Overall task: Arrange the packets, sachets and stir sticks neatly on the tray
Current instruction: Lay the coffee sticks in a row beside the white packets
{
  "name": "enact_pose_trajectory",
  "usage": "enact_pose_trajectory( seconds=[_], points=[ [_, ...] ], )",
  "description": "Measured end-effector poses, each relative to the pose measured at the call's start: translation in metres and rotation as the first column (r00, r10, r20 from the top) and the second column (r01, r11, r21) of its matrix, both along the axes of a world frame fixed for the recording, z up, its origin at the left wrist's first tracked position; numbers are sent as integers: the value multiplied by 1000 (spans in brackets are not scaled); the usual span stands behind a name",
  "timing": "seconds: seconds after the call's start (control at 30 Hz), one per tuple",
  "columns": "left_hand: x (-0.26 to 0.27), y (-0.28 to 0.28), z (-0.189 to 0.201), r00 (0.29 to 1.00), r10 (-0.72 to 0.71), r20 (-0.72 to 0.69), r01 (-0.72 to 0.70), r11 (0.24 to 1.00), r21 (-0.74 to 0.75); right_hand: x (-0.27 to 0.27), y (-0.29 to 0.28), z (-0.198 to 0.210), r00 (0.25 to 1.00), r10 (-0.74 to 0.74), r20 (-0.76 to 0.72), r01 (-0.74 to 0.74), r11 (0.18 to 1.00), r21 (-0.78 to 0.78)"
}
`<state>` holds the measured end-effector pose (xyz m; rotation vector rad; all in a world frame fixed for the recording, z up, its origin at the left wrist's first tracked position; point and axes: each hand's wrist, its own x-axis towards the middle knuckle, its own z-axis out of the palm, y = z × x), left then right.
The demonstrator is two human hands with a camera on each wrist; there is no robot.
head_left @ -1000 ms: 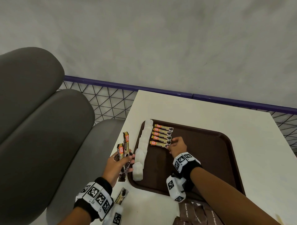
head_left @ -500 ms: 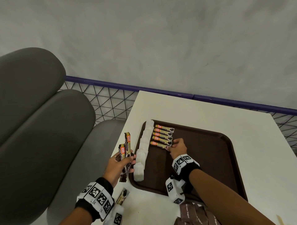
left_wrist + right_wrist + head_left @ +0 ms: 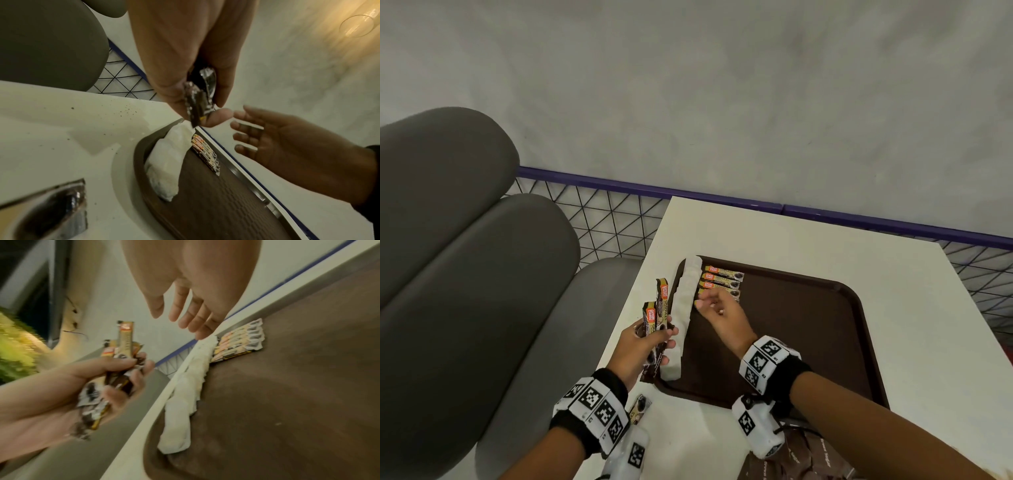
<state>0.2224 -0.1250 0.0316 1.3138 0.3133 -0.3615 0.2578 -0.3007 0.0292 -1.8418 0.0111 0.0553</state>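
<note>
A dark brown tray [image 3: 825, 342] lies on the white table. Along its left edge runs a row of white sachets [image 3: 683, 308] [image 3: 185, 394] [image 3: 166, 162]. Beside them at the far left corner lie several coffee stick packets [image 3: 722, 279] [image 3: 240, 340] in a neat column. My left hand [image 3: 643, 342] [image 3: 107, 386] grips a bunch of coffee stick packets [image 3: 659, 308] [image 3: 125, 339] just left of the tray. My right hand [image 3: 717, 311] [image 3: 257, 134] [image 3: 185, 316] hovers empty over the sachet row with relaxed, spread fingers, palm turned toward the left hand.
One more coffee packet [image 3: 639, 407] [image 3: 51, 211] lies on the table by my left wrist. Brown paper packets [image 3: 801, 459] sit at the table's near edge. Grey padded seats [image 3: 465, 274] stand left, with a wire mesh fence [image 3: 602, 222] behind the table.
My right hand has lifted off the placed coffee packets and swung left toward the left hand, fingers opening. The left hand keeps its bunch, nearly still.
</note>
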Motion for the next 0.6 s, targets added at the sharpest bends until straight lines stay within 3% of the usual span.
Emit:
enact_pose_trajectory(
  seconds=[0.1, 0.2, 0.47, 0.6],
  points=[
    [-2, -6, 2, 999, -25, 19, 25, 1000, 15, -10, 15, 9, 983, 171, -64, -166, 983, 80],
    [-4, -9, 4, 998, -46, 35, 45, 999, 25, -14, 24, 7, 969, 229, -95, -217, 969, 121],
    [-8, -11, 4, 993, -111, 39, 108, 992, 69, -16, 20, 11, 959, 253, -127, -227, 955, 189],
    [-3, -9, 6, 992, -121, 37, 117, 988, 97, -13, 17, 12, 985, 124, -119, -96, 972, 217]
  ],
)
